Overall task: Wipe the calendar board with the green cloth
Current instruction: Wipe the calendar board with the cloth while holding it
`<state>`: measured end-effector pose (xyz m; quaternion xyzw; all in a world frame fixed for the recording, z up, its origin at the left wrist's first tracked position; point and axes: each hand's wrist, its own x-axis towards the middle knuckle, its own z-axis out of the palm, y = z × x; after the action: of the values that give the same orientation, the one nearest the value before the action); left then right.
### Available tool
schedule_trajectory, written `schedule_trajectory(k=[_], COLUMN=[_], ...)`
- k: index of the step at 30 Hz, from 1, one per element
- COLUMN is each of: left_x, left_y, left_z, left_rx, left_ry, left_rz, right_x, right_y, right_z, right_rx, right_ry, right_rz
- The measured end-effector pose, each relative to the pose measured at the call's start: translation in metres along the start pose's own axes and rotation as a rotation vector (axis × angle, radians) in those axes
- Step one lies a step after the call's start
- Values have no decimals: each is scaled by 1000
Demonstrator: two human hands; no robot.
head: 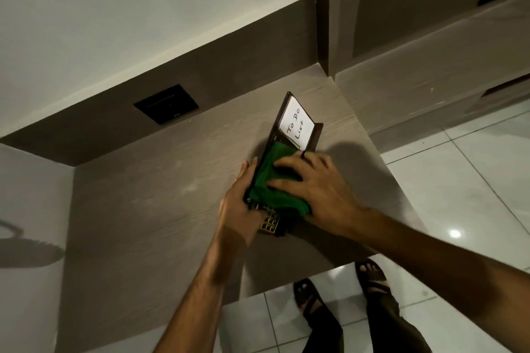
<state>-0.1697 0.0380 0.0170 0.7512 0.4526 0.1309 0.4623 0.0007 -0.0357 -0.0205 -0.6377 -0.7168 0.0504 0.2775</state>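
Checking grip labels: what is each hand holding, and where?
Left hand grips the board by its left edge; right hand presses flat on the cloth.

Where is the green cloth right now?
In the head view, the green cloth lies on the middle of the calendar board on the desk, pressed under the right hand, with the left hand holding the board's left edge.
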Motion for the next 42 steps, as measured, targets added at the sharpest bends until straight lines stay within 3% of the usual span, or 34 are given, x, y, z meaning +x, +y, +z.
schedule_trajectory(k=[2,6,11,15,16,19,21,24,26,31,36,42], left_x=[1,1,1,1,0,-1,-1,2,2,-3,-3,-5], left_y=[1,6,10,6,5,2,4,4,5,6,16,14], left_z=[-1,-4,-3,-2,-3,-7,-7,-5,-4,-4,1,-3], left_rx=[-49,-176,-78,-150,-146,-165,-180,-147,-132,-111,-111,54], left_ry=[-22,-80,-76,-115,-118,-132,-151,-149,-139,-129,-87,-129], left_rz=[-9,32,-62,-13,-25,-71,-73,-9,-16,-71,-18,-11], right_x=[1,-2,19,10,13,24,21,11,16,33,14,24], right_y=[0,-17,7,-27,-26,-7,-9,-32,-28,9,-24,29], right_z=[-5,1,-28,-21,-24,-34,-33,-22,-24,-33,-15,-15], right_rx=[-18,-46,-104,-29,-38,-122,-137,-42,-55,-122,-10,-28], right_ry=[8,-124,-89,-190,-209,-194,-182,-236,-267,-144,-197,9], right_rz=[40,-224,46,-249,-253,-67,-37,-248,-284,43,-258,144])
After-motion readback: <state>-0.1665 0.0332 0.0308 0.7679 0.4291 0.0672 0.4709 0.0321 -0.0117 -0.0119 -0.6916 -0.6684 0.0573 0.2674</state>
